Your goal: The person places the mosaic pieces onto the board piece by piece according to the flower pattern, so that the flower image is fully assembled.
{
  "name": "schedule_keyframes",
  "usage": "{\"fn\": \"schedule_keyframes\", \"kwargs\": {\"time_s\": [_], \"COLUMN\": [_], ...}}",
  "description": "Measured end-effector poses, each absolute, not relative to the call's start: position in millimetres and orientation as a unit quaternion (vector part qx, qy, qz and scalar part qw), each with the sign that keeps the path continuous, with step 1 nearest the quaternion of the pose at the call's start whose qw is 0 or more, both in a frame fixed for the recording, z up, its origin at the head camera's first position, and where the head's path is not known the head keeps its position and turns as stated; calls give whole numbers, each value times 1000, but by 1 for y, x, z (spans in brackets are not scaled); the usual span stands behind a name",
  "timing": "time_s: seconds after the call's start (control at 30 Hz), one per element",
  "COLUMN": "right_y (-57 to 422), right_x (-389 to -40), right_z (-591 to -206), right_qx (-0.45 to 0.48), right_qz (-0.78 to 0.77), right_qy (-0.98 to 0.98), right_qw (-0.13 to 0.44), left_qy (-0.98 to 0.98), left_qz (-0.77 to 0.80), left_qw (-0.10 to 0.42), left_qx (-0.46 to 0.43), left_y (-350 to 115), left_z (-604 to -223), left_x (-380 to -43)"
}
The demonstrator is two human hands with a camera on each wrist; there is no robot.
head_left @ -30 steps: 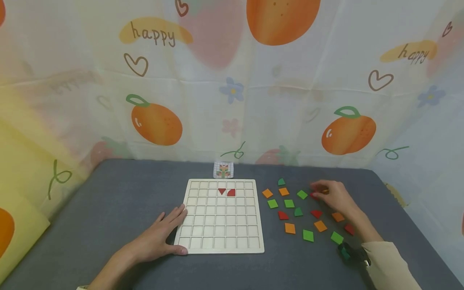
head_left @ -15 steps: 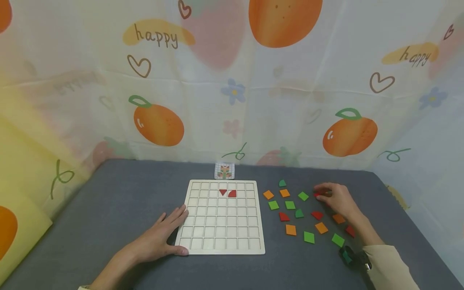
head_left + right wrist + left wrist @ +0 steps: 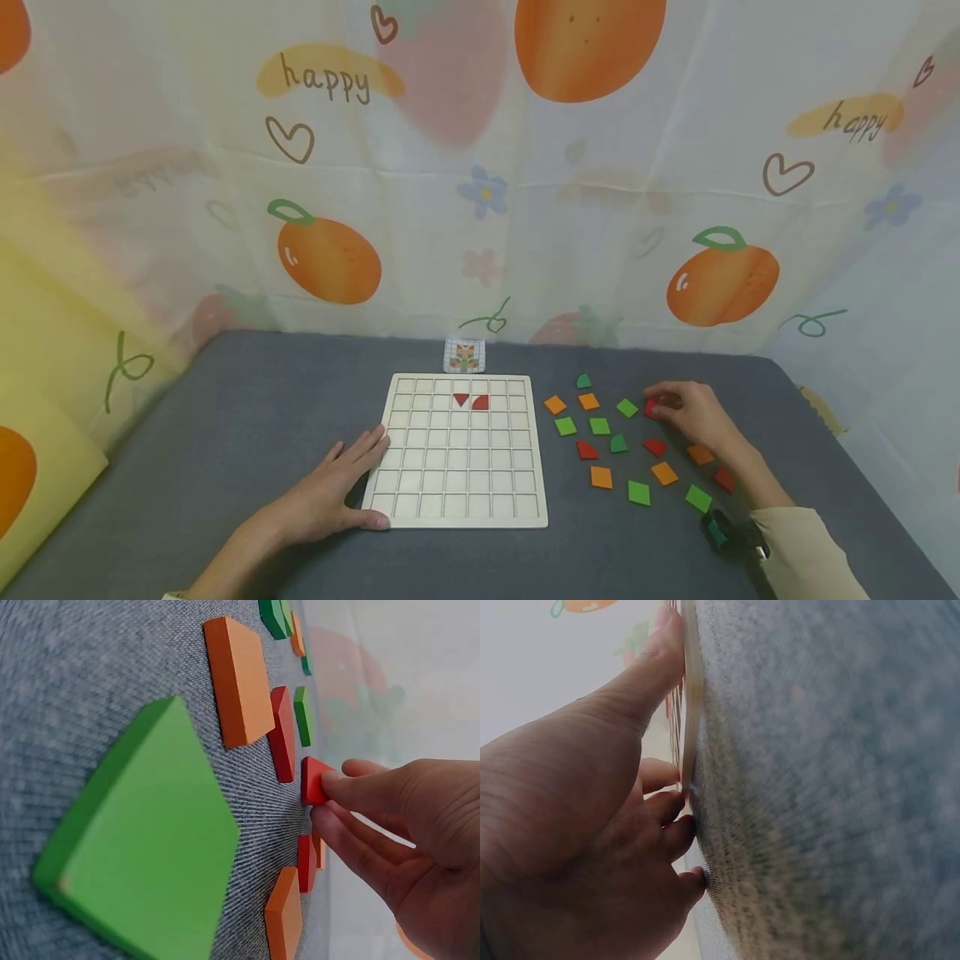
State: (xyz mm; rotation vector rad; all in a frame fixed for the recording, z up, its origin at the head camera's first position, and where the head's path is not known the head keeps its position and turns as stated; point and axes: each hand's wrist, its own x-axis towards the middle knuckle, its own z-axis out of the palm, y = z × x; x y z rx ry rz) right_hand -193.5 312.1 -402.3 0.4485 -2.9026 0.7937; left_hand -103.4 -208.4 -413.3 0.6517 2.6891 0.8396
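Note:
A white grid board [image 3: 457,457] lies on the grey table, with a red triangle tile [image 3: 461,400] and a red quarter-round tile [image 3: 481,402] in its upper cells. My left hand [image 3: 330,492] rests along the board's left edge, fingers spread, thumb at the near-left corner. In the left wrist view the thumb [image 3: 664,649] lies along the board's rim [image 3: 693,697]. Right of the board, my right hand [image 3: 693,412] pinches a red tile [image 3: 312,780] between thumb and fingertip, low over the table. Its outline is partly covered by the thumb.
Loose green, orange and red tiles lie scattered right of the board, among them a green square [image 3: 639,492] and an orange square [image 3: 601,477]. A small pattern card [image 3: 464,356] lies behind the board. A printed curtain [image 3: 570,250] hangs at the table's back edge.
The right hand has shifted slightly at the same spot, and more of the red tile now shows at its fingertips. The left hand stays on the board. The head view has tilted a little.

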Motion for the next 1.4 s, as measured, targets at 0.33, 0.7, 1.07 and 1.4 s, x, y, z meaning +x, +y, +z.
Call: {"fn": "schedule_keyframes", "kwargs": {"time_s": [0.33,0.7,1.07,1.4], "right_y": [310,287,263,230], "right_x": [-197,-208,-213,-222], "right_z": [-399,-390,-387,-378], "right_qx": [162,197,218,243], "right_qz": [271,254,286,293], "right_qy": [-947,-945,-932,-923], "right_qw": [57,52,50,51], "left_qy": [922,920,918,917], "left_qz": [289,297,297,299], "left_qw": [118,102,108,105], "left_qx": [227,234,240,242], "left_y": [-208,-211,-209,-209], "left_z": [-413,-413,-414,-414], "left_x": [-102,-98,-100,-100]}}
